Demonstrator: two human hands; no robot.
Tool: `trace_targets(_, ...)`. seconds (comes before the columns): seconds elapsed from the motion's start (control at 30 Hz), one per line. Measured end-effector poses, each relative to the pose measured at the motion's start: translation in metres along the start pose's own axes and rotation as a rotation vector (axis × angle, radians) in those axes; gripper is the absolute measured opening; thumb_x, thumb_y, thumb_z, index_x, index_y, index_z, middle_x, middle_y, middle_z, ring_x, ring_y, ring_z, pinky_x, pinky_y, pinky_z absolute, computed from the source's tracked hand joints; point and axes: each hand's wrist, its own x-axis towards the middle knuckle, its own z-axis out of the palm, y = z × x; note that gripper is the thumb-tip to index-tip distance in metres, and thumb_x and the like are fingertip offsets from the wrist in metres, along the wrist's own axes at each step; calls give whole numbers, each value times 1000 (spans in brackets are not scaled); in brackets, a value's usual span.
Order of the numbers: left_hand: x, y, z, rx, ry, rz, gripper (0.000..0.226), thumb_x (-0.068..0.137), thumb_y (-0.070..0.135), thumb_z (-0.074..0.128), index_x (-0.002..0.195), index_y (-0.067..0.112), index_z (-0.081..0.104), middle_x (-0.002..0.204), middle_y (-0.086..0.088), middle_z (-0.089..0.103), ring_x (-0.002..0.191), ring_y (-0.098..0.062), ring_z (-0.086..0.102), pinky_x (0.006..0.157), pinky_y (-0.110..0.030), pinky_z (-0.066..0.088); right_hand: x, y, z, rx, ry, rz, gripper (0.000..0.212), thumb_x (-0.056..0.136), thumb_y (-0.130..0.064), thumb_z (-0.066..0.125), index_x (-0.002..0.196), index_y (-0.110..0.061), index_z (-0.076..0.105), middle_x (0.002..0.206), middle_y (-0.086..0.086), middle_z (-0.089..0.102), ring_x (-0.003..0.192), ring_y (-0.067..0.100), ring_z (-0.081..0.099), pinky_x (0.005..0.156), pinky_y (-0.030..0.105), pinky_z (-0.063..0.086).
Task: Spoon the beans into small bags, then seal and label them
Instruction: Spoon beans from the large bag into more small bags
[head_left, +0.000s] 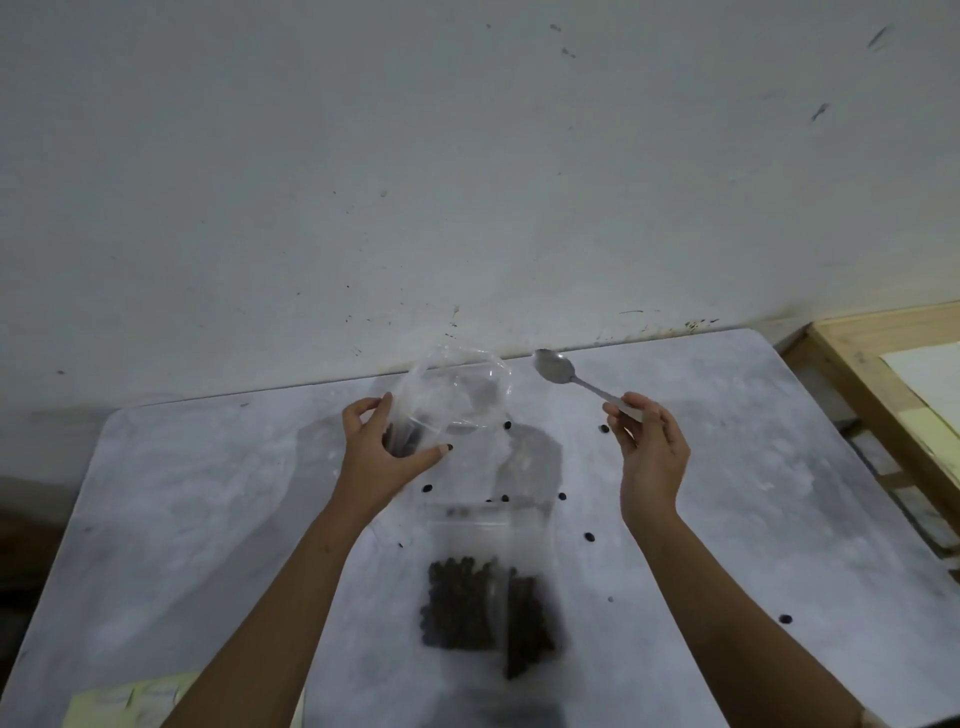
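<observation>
Head view: left hand (387, 457) curled round small clear bag (457, 395), mouth held open and tilted toward spoon (558, 366) for loading, beans (402, 436) low inside; right hand (649, 452) pinching spoon handle, bowl apparently empty; filled bag (488, 597) flat on table (208, 493), loose beans (588, 537) scattered around

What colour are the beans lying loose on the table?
Black or very dark, as the head view shows: loose beans on the pale grey table.
</observation>
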Motion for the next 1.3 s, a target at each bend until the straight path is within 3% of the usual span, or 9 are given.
trace_targets(0.1, -5, 0, 2, -11, 30, -21, 93, 70, 27, 80, 145, 11, 28, 125, 8, 19, 114, -7, 33, 97, -14, 29, 11, 19, -7, 6, 44, 134, 20, 98, -9, 45, 94, -5, 64, 93, 14, 66, 78, 13, 70, 78, 20, 56)
trace_targets(0.23, -10, 1, 9, -18, 67, -23, 91, 71, 30, 79, 145, 13, 30, 128, 6, 23, 118, -8, 34, 99, -15, 29, 20, 39, -6, 41, 44, 261, 13, 93, -3, 52, 89, -4, 64, 88, 13, 66, 81, 19, 68, 75, 18, 56)
trace_targets(0.43, -14, 3, 19, -53, 96, 1, 89, 69, 36, 78, 144, 16, 34, 131, 3, 29, 123, -15, 41, 105, -29, 38, 32, 60, -10, -99, -14, 307, 11, 89, -1, 58, 91, -9, 66, 101, 16, 67, 94, 21, 67, 82, 21, 56)
trace_targets(0.63, -17, 10, 26, -129, 108, 40, 68, 72, 29, 77, 128, 38, 39, 127, 6, 33, 108, 0, 49, 76, 0, 42, 36, 66, -12, -378, -18, 183, 22, 89, -9, 59, 110, -4, 65, 102, 12, 70, 98, 22, 67, 94, 33, 51)
trace_targets(0.77, -20, 12, 24, -147, 98, 42, 64, 73, 28, 78, 122, 44, 40, 126, 7, 35, 105, 6, 49, 76, -1, 42, 33, 64, -10, -540, -31, 35, 23, 90, -7, 58, 112, -4, 65, 96, 8, 70, 92, 21, 68, 90, 27, 53)
trace_targets(0.9, -23, 10, 20, -141, 87, 45, 63, 69, 35, 77, 119, 47, 40, 127, 5, 36, 106, 7, 49, 76, 0, 42, 28, 66, -11, -667, -114, -135, 23, 90, -3, 57, 110, -3, 67, 84, 4, 65, 75, 3, 58, 74, 0, 43)
trace_targets(1.07, -26, 9, 16, -145, 70, 57, 61, 74, 23, 77, 117, 46, 40, 123, 6, 36, 95, 26, 45, 72, 3, 40, 22, 76, -16, -743, -209, -178, 26, 86, 5, 59, 112, 3, 64, 112, 13, 66, 103, 13, 59, 84, -3, 38)
trace_targets(1.17, -29, 7, 14, -150, 58, 52, 63, 74, 22, 77, 121, 39, 40, 124, 4, 36, 93, 29, 44, 70, 4, 39, 21, 78, -17, -865, -258, -229, 25, 85, 7, 58, 109, 5, 65, 112, 16, 65, 95, 14, 58, 78, -7, 36)
trace_targets(1.3, -34, 4, 11, -175, 32, 27, 69, 73, 26, 77, 132, 29, 40, 128, 3, 37, 97, 15, 50, 70, 2, 41, 21, 79, -20, -985, -345, -244, 25, 89, 7, 51, 110, 6, 64, 106, 14, 60, 75, 12, 53, 64, -4, 40)
